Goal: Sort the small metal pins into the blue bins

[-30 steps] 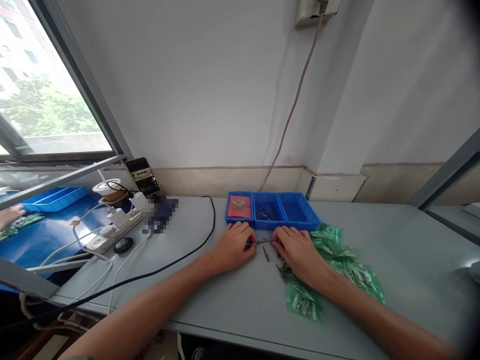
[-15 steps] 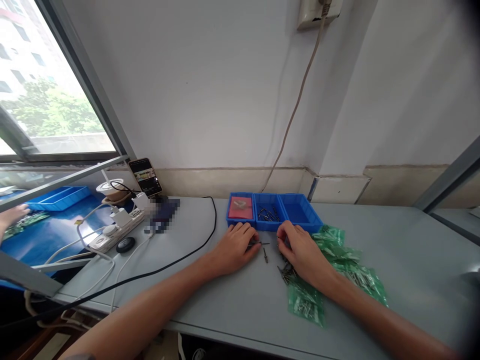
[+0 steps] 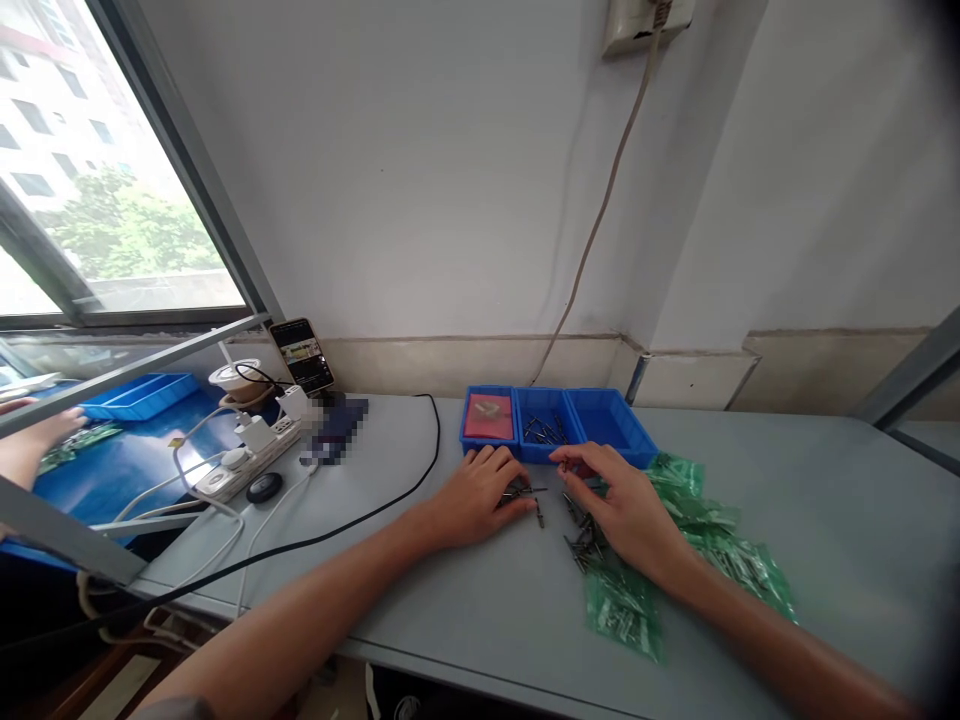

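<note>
Cups slim metal pins (image 3: 519, 492) under half-open left grip (image 3: 478, 500) | curls right grip (image 3: 628, 505), opening and hold unclear, beside blue plastic tray (image 3: 611, 422)

You're at a small-parts workbench, most likely in a workshop or assembly room — a plain grey table (image 3: 450, 610) with a blue divided tray (image 3: 611, 425) of metal pins (image 3: 545, 431) at twelve o'clock and green plastic bags (image 3: 739, 560) at two. At ten o'clock, another person's hand (image 3: 56, 425) is over similar bags — a second station.
</note>
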The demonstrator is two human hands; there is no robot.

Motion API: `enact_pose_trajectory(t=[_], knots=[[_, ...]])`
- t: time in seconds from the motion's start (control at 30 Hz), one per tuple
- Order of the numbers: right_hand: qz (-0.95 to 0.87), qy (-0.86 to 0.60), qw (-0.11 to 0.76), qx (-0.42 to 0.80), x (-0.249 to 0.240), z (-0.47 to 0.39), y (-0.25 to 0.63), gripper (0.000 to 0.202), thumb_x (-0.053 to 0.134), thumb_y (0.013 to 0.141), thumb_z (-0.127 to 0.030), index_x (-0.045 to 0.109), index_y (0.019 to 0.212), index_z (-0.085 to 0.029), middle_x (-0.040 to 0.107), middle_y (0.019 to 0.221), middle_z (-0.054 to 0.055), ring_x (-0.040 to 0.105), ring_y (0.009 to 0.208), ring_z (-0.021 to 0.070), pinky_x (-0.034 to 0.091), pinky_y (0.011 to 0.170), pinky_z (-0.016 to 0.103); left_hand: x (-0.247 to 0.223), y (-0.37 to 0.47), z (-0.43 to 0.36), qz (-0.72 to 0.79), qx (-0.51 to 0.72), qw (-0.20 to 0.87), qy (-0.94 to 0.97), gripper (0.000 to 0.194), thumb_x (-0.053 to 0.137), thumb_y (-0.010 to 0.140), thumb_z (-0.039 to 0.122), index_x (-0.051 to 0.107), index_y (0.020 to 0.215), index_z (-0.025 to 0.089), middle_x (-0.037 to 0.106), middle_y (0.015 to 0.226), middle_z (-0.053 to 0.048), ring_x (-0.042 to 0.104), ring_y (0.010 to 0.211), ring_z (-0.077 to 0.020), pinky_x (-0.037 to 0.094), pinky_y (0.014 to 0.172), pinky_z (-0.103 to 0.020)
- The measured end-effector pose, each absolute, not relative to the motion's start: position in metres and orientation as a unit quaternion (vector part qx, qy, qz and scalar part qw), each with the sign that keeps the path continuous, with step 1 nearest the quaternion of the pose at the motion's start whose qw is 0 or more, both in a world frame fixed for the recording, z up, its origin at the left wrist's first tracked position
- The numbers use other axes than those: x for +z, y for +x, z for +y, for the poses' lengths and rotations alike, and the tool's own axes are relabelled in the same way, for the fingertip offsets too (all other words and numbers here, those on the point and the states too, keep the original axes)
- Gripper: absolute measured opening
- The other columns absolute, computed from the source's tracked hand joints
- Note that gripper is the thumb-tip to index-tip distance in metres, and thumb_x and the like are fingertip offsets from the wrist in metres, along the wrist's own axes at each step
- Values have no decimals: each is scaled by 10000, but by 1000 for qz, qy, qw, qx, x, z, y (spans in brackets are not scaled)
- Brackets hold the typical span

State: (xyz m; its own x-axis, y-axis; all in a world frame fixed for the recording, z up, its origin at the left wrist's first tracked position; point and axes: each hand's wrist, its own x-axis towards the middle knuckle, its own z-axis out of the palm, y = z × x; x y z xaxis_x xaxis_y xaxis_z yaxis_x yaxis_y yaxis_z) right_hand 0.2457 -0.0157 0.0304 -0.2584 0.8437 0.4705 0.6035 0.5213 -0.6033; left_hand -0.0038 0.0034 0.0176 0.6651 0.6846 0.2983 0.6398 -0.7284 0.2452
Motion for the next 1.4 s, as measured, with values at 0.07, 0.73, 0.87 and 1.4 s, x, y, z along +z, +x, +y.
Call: enact_pose_trajectory(t=[0.07,0.73,0.87,1.4], knots=[[-769,-463,408,167,32,-15,246,235,531,1073,-372,739,1158,-303,777,1131,92,687,1025,309,559,907,473,17,-5,5,358,191,66,912,264,581,1100,480,619,1198,238,626,1177,-58,571,1065,-244,458,949,-386],[-585,-462,505,435,39,-12,245,439,623,1012,-634,751,1120,-229,551,808,-3,488,637,160,454,603,303,17,-7,4,346,192,62,916,202,608,1094,403,624,1208,237,624,1181,-63,563,1072,-251,459,963,-383],[-614,-463,495,405,34,-9,247,457,641,1000,-611,736,1264,-251,672,1051,62,529,670,172,499,639,336,14,-7,6,343,193,60,918,210,605,1094,409,622,1205,232,620,1186,-68,563,1072,-253,457,962,-384],[-581,-405,457,538,44,-20,239,410,770,930,-610,763,1048,-217,615,793,1,520,674,155,459,643,298,15,-8,6,340,196,62,918,214,605,1095,401,628,1230,236,631,1193,-63,568,1097,-251,464,975,-380]])
